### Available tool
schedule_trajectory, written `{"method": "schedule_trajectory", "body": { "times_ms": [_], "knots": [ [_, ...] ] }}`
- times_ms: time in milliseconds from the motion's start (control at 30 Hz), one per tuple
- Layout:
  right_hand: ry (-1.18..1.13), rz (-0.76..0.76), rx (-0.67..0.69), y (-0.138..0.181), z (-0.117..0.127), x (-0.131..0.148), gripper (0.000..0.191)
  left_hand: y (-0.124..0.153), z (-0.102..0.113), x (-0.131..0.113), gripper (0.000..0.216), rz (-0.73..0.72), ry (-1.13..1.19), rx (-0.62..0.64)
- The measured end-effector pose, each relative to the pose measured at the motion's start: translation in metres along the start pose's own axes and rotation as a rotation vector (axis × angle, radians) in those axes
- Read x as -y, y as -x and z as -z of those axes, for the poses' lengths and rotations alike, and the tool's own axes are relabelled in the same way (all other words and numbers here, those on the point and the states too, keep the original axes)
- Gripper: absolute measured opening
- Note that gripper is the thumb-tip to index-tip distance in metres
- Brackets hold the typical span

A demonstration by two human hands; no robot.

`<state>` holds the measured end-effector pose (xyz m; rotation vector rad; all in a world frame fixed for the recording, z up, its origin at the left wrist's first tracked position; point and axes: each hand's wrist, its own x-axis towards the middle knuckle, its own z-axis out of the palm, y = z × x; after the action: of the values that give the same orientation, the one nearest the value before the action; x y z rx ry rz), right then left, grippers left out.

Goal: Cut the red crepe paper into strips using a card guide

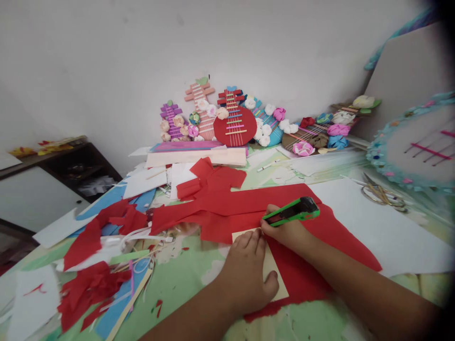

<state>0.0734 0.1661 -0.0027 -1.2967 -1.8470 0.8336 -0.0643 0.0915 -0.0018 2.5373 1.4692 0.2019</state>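
Observation:
My left hand (245, 265) lies flat with its fingers stretched out, pressing on a cream card strip (279, 279). Beneath the strip is a large sheet of red paper (320, 251), which spreads to the right. My right hand (286, 231) grips a green and black utility knife (296, 210) near the strip's far corner. The blade's tip is hidden by my fingers. Further red pieces (220, 180) lie just beyond, one of them folded over.
Paper instrument models with flowers, among them a red one (234, 125), lean against the wall. Scissors (384, 195) rest at right on white paper (401, 237). Red scraps (88, 289), blue card (117, 308) and thin sticks clutter the left. A dark shelf (85, 170) stands beyond the table.

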Motion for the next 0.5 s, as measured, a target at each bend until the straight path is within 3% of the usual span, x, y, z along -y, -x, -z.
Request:
{"method": "schedule_trajectory", "body": {
  "times_ms": [500],
  "knots": [
    [0.014,0.051,-0.021,0.0004,0.001,-0.0066,0.017,-0.0017,-0.0009,0.0026,0.064,-0.015,-0.003,-0.004]
  ]
}}
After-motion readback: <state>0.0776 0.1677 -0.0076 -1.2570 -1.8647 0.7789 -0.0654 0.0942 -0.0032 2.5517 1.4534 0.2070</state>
